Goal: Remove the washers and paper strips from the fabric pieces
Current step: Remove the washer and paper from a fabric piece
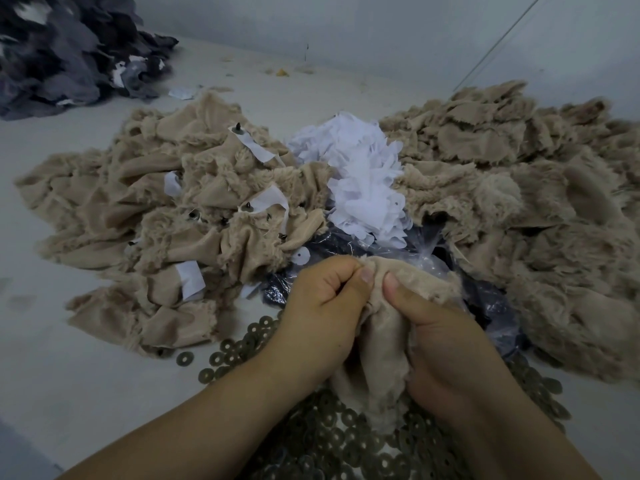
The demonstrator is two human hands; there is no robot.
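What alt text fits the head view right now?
Both hands, left hand and right hand, pinch one beige fabric piece above loose washers; white paper strips lie between two beige fabric heaps.

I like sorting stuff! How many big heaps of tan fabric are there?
2. One heap lies on the left, with paper strips on it; the other heap lies on the right. One more tan piece is in the hands, not in a heap.

Left floor (79,341): bare, open for reaching.
Ahead: tan fabric heaps (166,216) and white paper strip pile (360,181) block.
Near: loose washers (242,344) crowd the floor.
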